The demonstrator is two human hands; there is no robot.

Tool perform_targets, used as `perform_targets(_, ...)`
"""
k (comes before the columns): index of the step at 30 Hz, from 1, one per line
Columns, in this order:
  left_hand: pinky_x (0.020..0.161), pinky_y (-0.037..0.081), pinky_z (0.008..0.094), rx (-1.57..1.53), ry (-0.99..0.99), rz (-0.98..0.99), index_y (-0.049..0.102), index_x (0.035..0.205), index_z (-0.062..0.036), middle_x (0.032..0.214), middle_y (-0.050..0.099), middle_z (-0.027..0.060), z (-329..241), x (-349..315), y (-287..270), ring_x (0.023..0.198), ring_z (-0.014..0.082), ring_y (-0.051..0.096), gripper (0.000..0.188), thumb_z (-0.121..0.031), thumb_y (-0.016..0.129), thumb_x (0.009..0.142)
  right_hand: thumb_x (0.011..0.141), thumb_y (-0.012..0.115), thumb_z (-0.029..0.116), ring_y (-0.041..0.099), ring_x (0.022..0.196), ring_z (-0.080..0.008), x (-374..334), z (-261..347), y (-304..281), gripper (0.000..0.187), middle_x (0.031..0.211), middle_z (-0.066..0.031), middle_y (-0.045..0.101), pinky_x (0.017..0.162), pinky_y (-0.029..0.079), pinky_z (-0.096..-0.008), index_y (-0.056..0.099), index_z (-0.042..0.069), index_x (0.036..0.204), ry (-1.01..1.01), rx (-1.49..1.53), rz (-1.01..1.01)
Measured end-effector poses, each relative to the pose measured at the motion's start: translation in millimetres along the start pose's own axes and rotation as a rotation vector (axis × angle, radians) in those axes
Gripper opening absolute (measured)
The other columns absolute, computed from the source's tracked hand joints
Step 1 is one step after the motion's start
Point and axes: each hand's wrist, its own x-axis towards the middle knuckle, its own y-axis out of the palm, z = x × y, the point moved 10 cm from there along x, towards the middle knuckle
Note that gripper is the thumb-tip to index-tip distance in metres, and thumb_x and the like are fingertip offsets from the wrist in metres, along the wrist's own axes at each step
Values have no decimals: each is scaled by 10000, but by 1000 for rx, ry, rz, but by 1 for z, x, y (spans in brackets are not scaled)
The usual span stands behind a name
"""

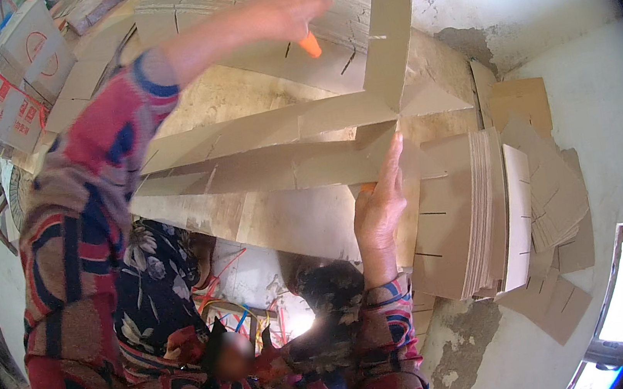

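Observation:
Long slotted cardboard strips (247, 173) lie across the wooden board before me. One cardboard piece (390, 37) stands crosswise at their right end. My right hand (382, 213) is at this joint, index finger stretched along the cardboard and the other fingers bent. An orange cover on its thumb shows at the strip's edge, so the strip appears pinched there. My left hand (293, 12) is raised over the far cardboard sheets, slightly blurred. Its thumb, in an orange finger cover (310, 45), points down apart from the bent fingers, and nothing shows in its grasp.
A thick stack of slotted cardboard (454, 212) stands right of my right hand. Loose cardboard pieces (549, 196) lie beyond it by the white wall. Flat cardboard sheets (243, 16) are piled at the far side. A printed carton (22, 82) sits at far left.

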Motion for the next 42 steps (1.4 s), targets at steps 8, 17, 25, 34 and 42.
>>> perform_targets(8, 943, 373, 449, 192, -31, -186, 506, 1042, -11, 1053, 555, 135, 9, 26, 81, 1121, 281, 465, 453, -179, 748, 697, 688, 516, -159, 629, 845, -372, -2, 5, -5, 905, 1098, -194, 569, 677, 546, -403, 197, 159, 1472, -82, -15, -54)
perform_targets(17, 788, 470, 378, 167, 64, -224, 578, 829, -56, 870, 576, 94, 9, 25, 78, 929, 260, 547, 101, -115, 619, 759, 706, 491, -209, 542, 1161, -348, -3, -3, -5, 832, 1339, -231, 469, 883, 498, -349, 269, 86, 1451, -3, 37, -1)
perform_targets(25, 657, 488, 415, -64, 122, -362, 601, 718, -83, 736, 577, 126, -4, 13, 51, 796, 302, 581, 4, -79, 601, 717, 664, 428, -217, 566, 1131, -351, -9, -4, -8, 854, 1303, -257, 495, 853, 492, -328, 269, 65, 1453, 27, 72, 12)
perform_targets(34, 633, 483, 448, -143, 150, -480, 576, 712, -48, 716, 560, 145, -5, 5, 41, 777, 324, 571, 49, -20, 613, 729, 642, 411, -210, 586, 1084, -365, -12, 8, -17, 861, 1286, -270, 500, 856, 489, -354, 272, 55, 1450, -34, 66, -30)
perform_targets(42, 596, 443, 451, -254, 274, -515, 555, 715, -33, 713, 544, 161, -29, -11, 19, 730, 337, 549, 69, -21, 622, 722, 665, 414, -181, 623, 983, -340, -22, 7, -19, 811, 1150, -255, 575, 805, 506, -348, 308, 47, 1435, 18, 31, 46)
